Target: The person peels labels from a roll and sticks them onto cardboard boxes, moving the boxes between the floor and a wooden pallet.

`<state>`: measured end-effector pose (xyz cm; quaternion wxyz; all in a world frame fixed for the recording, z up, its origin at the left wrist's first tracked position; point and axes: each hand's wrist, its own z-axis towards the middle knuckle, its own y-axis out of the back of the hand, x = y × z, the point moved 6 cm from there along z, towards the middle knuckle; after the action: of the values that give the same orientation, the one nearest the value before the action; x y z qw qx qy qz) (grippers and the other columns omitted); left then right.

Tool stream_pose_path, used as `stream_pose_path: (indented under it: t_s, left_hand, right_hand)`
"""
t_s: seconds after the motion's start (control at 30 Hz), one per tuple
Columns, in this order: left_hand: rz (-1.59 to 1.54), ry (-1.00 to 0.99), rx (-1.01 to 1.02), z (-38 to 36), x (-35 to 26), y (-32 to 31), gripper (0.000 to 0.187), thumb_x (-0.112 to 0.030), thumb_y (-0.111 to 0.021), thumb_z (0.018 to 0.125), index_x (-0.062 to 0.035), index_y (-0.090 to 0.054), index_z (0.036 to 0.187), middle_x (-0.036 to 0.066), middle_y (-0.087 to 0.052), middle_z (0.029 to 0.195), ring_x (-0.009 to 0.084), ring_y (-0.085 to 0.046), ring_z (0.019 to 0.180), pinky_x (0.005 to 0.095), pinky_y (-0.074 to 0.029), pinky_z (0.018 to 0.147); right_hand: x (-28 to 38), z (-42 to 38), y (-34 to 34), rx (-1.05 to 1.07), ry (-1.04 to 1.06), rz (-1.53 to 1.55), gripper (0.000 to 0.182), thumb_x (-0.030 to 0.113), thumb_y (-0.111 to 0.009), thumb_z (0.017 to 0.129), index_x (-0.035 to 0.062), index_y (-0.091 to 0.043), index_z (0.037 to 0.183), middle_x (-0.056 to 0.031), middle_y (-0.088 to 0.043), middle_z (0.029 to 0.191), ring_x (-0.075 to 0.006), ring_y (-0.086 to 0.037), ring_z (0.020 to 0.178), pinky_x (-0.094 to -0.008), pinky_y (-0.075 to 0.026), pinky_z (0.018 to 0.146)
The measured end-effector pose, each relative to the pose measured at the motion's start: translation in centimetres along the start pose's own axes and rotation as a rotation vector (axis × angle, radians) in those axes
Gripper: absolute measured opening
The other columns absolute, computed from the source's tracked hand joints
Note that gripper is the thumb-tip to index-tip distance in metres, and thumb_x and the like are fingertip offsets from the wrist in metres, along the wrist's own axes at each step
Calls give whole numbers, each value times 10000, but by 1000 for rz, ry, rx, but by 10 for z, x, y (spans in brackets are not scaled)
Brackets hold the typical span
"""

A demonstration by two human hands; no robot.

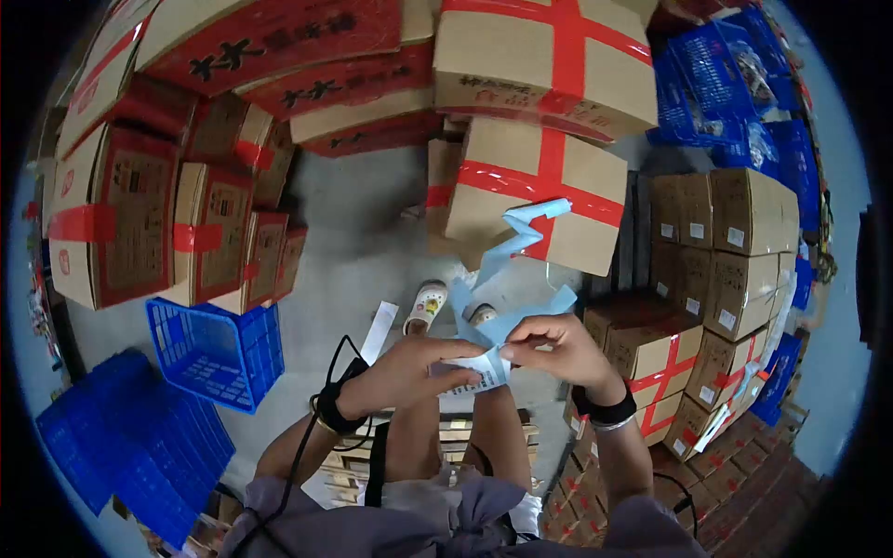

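Observation:
My left hand (437, 365) pinches a white printed label (482, 374) between thumb and fingers, in front of my body. Right beside it, my right hand (555, 348) has thumb and index finger closed on the upper edge of a light blue strip (507, 321). The strip is bent and curls up from the label, and a zigzag length of it (524, 230) reaches over a carton with red tape (484, 158). Where the label meets the strip is partly covered by my fingers.
Stacked cartons (112, 219) stand at the left, with more cartons (730, 288) at the right. A blue crate (219, 353) sits on the floor at the left, near stacked blue crates (139, 437). Other blue baskets (707, 79) are at the upper right. A white paper strip (379, 332) lies below.

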<state>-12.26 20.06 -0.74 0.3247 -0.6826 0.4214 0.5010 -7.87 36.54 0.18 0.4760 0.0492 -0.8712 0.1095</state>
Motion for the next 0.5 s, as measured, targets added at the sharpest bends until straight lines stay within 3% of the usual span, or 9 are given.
stream_pose_path:
  t_s: [0.03, 0.07, 0.1, 0.17, 0.27, 0.37, 0.4, 0.5]
  left_hand:
    - [-91, 38, 1, -2, 14, 2, 280, -173, -691, 805, -56, -634, 1053, 133, -669, 905, 284, -655, 798, 328, -504, 685]
    - [-177, 70, 6, -5, 28, 4, 269, -175, -680, 809, -62, -632, 1049, 133, -668, 889, 295, -651, 796, 339, -505, 689]
    - [59, 131, -24, -9, 48, 9, 258, -170, -670, 803, -71, -630, 1038, 131, -666, 884, 299, -647, 802, 354, -504, 694]
    - [532, 246, -68, -16, 93, 18, 239, -161, -650, 790, -89, -626, 1016, 128, -661, 873, 308, -640, 814, 384, -503, 705]
    - [818, 392, -17, -11, 143, 26, 290, -149, -633, 747, -121, -601, 1034, 127, -656, 896, 320, -630, 854, 419, -495, 721]
    - [678, 378, -136, 13, 165, 43, 377, -125, -629, 730, -132, -564, 1101, 122, -650, 944, 334, -623, 879, 420, -494, 735]
    - [701, 512, -107, 26, 166, 50, 486, -94, -610, 727, -144, -516, 1201, 113, -648, 985, 324, -630, 871, 417, -492, 749]
    - [532, 270, -428, 54, 181, 72, 434, -53, -586, 722, -126, -583, 1149, 193, -653, 886, 352, -637, 798, 436, -499, 712]
  right_hand:
    - [-13, 4, 7, -28, -88, 56, 68, 65, -671, 833, 6, -636, 828, -13, -612, 788, -45, -526, 739, -203, -435, 656]
    - [-19, 7, 20, -74, -50, 49, 43, 53, -642, 828, 12, -635, 821, -40, -627, 836, -73, -545, 776, -228, -444, 701]
    - [-26, 10, 39, -127, -2, 38, 33, 42, -614, 822, 17, -634, 814, -67, -643, 885, -101, -564, 813, -253, -453, 746]
    - [-61, 2, 85, -386, -42, 347, 109, 83, -544, 779, 14, -622, 810, -120, -649, 998, -169, -582, 906, -314, -446, 849]
    - [-86, -35, 164, -679, 21, 387, 183, 155, -506, 740, 10, -598, 805, -143, -640, 1056, -192, -580, 934, -320, -426, 904]
    - [-104, -67, 230, -833, 153, 160, 146, 140, -529, 869, 56, -587, 764, -61, -633, 817, -141, -572, 805, -273, -442, 751]
    - [-113, -76, 247, -853, 90, 171, 150, 143, -544, 878, 69, -582, 753, -41, -621, 781, -122, -566, 765, -259, -435, 715]
    - [-129, -89, 289, -881, -45, 212, 173, 150, -624, 876, 113, -559, 720, 32, -590, 675, -51, -524, 596, -198, -397, 585]
